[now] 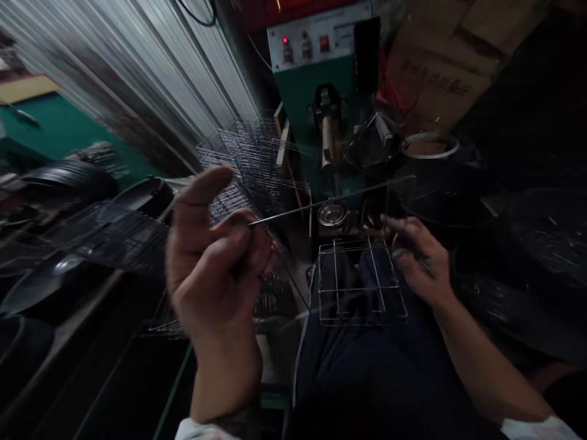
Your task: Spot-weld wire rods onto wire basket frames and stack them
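Observation:
Between my hands is a thin, motion-blurred wire frame (pixel 316 205); its long top wire slants up to the right. My left hand (pixel 217 263) pinches this frame between thumb and fingers, its index finger raised. My right hand (pixel 419 260) is closed at the frame's right side, fingers pressed together around a wire; blur hides the exact grip. A small wire rack (pixel 353 288) with crossing bars lies on my lap, below and between my hands.
Stacked wire grids (pixel 243 165) stand ahead to the left. A green machine (pixel 298 91) with a lit control panel stands in front, a small metal bowl (pixel 332 214) below. Dark tubs (pixel 527 244) hold wire pieces at right; dark pans (pixel 59 275) are at left.

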The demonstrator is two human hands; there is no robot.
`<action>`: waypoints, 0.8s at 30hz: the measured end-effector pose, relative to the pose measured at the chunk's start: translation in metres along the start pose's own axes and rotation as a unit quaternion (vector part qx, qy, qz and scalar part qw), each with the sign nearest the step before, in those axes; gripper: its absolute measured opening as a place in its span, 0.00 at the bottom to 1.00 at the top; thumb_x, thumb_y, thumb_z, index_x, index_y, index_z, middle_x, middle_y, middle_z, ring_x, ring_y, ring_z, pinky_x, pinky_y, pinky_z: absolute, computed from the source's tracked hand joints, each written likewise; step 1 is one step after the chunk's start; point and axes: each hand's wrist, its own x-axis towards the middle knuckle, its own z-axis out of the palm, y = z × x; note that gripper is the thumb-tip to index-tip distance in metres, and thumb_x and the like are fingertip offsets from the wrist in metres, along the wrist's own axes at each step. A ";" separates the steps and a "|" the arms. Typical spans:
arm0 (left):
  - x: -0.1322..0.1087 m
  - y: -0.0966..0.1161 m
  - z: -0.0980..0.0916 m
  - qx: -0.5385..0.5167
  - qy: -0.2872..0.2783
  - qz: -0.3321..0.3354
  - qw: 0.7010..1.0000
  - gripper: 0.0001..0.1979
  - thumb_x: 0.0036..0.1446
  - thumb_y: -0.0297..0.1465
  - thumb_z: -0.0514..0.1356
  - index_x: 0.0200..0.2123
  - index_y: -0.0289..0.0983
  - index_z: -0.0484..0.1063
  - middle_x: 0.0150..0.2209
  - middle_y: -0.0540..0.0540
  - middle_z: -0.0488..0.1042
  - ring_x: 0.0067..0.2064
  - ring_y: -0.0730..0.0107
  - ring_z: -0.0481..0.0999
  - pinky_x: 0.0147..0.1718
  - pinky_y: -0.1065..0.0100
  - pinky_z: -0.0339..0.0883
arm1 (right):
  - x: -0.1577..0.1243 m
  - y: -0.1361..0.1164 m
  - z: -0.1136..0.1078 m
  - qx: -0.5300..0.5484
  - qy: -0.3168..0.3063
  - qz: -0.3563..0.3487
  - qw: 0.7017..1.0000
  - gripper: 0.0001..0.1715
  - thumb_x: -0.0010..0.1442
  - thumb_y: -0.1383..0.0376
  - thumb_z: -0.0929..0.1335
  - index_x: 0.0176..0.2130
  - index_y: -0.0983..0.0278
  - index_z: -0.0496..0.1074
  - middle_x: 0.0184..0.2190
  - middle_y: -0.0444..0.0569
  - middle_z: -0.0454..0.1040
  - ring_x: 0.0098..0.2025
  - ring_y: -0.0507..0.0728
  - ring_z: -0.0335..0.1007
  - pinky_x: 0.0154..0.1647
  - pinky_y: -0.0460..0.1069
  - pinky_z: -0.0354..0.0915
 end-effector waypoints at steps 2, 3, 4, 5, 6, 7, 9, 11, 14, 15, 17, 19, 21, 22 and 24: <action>0.013 -0.029 -0.004 -0.043 -0.018 -0.053 0.998 0.22 0.57 0.26 0.61 0.55 0.41 0.67 0.24 0.58 0.65 0.18 0.82 0.56 0.19 0.77 0.61 | -0.007 0.003 0.002 0.051 0.054 0.078 0.994 0.19 0.64 0.53 0.70 0.51 0.57 0.78 0.28 0.44 0.69 0.21 0.49 0.60 0.18 0.45 0.61; 0.016 -0.049 -0.009 -0.048 -0.018 -0.093 0.994 0.22 0.56 0.27 0.62 0.55 0.41 0.66 0.25 0.57 0.66 0.18 0.83 0.58 0.19 0.77 0.62 | -0.012 0.009 0.002 0.080 0.072 0.131 0.986 0.18 0.64 0.54 0.70 0.50 0.59 0.78 0.23 0.41 0.64 0.18 0.47 0.56 0.15 0.44 0.56; 0.015 -0.071 -0.015 -0.045 -0.008 -0.125 0.991 0.24 0.55 0.29 0.65 0.55 0.41 0.65 0.27 0.56 0.68 0.21 0.81 0.64 0.20 0.78 0.62 | -0.015 0.017 0.001 0.102 0.083 0.183 0.974 0.20 0.64 0.54 0.70 0.52 0.59 0.77 0.21 0.39 0.61 0.17 0.47 0.53 0.14 0.42 0.53; 0.013 -0.094 -0.021 -0.028 -0.002 -0.159 0.987 0.27 0.52 0.29 0.67 0.54 0.41 0.64 0.29 0.55 0.70 0.24 0.80 0.68 0.23 0.77 0.65 | -0.018 0.027 0.001 0.115 0.091 0.225 0.963 0.24 0.63 0.54 0.71 0.55 0.59 0.74 0.21 0.38 0.61 0.16 0.46 0.51 0.13 0.42 0.51; 0.007 -0.117 -0.027 -0.001 -0.003 -0.195 0.981 0.29 0.51 0.29 0.69 0.55 0.41 0.63 0.32 0.54 0.71 0.25 0.79 0.69 0.25 0.75 0.67 | -0.021 0.039 0.000 0.118 0.100 0.253 0.955 0.27 0.62 0.53 0.71 0.58 0.59 0.72 0.23 0.37 0.62 0.16 0.45 0.51 0.12 0.41 0.49; 0.001 -0.138 -0.034 0.029 0.000 -0.214 0.976 0.31 0.49 0.30 0.69 0.56 0.40 0.63 0.32 0.54 0.71 0.27 0.79 0.70 0.26 0.75 0.67 | -0.023 0.050 0.000 0.111 0.107 0.270 0.950 0.31 0.61 0.53 0.72 0.60 0.58 0.69 0.25 0.38 0.64 0.16 0.45 0.51 0.11 0.41 0.49; -0.013 -0.174 -0.045 0.106 -0.003 -0.234 0.966 0.31 0.49 0.31 0.69 0.56 0.38 0.64 0.35 0.51 0.73 0.31 0.75 0.73 0.29 0.73 0.68 | -0.026 0.069 0.000 0.079 0.111 0.279 0.950 0.32 0.61 0.52 0.70 0.62 0.58 0.66 0.28 0.39 0.66 0.15 0.44 0.52 0.10 0.41 0.50; -0.022 -0.195 -0.055 0.201 -0.020 -0.219 0.955 0.26 0.50 0.30 0.67 0.53 0.35 0.68 0.38 0.47 0.75 0.35 0.71 0.75 0.34 0.70 0.70 | -0.027 0.081 -0.002 0.029 0.101 0.272 0.956 0.31 0.64 0.52 0.67 0.63 0.58 0.65 0.28 0.40 0.66 0.14 0.46 0.54 0.10 0.43 0.53; -0.025 -0.204 -0.065 0.354 -0.046 -0.168 0.919 0.21 0.51 0.27 0.63 0.51 0.34 0.72 0.41 0.44 0.77 0.40 0.66 0.76 0.41 0.65 0.70 | -0.025 0.085 -0.006 -0.119 0.048 0.236 0.963 0.27 0.66 0.56 0.64 0.61 0.59 0.68 0.29 0.43 0.71 0.20 0.51 0.65 0.20 0.47 0.66; -0.023 -0.203 -0.067 0.395 -0.056 -0.155 0.904 0.21 0.52 0.25 0.61 0.51 0.34 0.73 0.40 0.44 0.78 0.40 0.66 0.76 0.42 0.64 0.70 | -0.024 0.085 -0.008 -0.178 0.023 0.217 0.960 0.25 0.66 0.58 0.64 0.60 0.60 0.69 0.32 0.46 0.74 0.25 0.54 0.70 0.27 0.50 0.71; -0.020 -0.198 -0.069 0.453 -0.089 -0.138 0.876 0.20 0.53 0.24 0.60 0.51 0.35 0.74 0.38 0.45 0.77 0.38 0.66 0.75 0.40 0.64 0.69 | -0.023 0.082 -0.012 -0.267 -0.026 0.175 0.947 0.24 0.65 0.60 0.64 0.58 0.61 0.72 0.40 0.51 0.78 0.39 0.59 0.76 0.42 0.55 0.73; -0.018 -0.192 -0.070 0.485 -0.128 -0.129 0.855 0.21 0.53 0.24 0.58 0.52 0.35 0.75 0.35 0.47 0.74 0.35 0.68 0.74 0.38 0.65 0.68 | -0.024 0.081 -0.013 -0.309 -0.054 0.148 0.938 0.24 0.64 0.60 0.63 0.58 0.61 0.72 0.45 0.54 0.78 0.46 0.63 0.75 0.49 0.59 0.71; -0.018 -0.189 -0.071 0.502 -0.149 -0.120 0.843 0.23 0.54 0.24 0.57 0.54 0.35 0.73 0.34 0.47 0.72 0.34 0.69 0.72 0.37 0.66 0.68 | -0.028 0.081 -0.012 -0.332 -0.065 0.136 0.931 0.24 0.65 0.60 0.63 0.58 0.61 0.71 0.45 0.54 0.77 0.46 0.64 0.75 0.49 0.61 0.71; -0.019 -0.189 -0.071 0.506 -0.153 -0.119 0.841 0.24 0.54 0.24 0.57 0.56 0.35 0.72 0.34 0.47 0.71 0.34 0.69 0.72 0.37 0.67 0.68 | -0.030 0.081 -0.011 -0.341 -0.067 0.134 0.928 0.24 0.65 0.60 0.62 0.58 0.60 0.71 0.44 0.54 0.77 0.45 0.64 0.75 0.49 0.62 0.71; -0.022 -0.190 -0.073 0.507 -0.161 -0.122 0.838 0.26 0.54 0.23 0.56 0.58 0.36 0.70 0.35 0.46 0.70 0.35 0.68 0.72 0.38 0.66 0.68 | -0.034 0.082 -0.009 -0.349 -0.070 0.134 0.925 0.25 0.65 0.60 0.62 0.59 0.60 0.71 0.44 0.54 0.76 0.45 0.64 0.75 0.50 0.63 0.71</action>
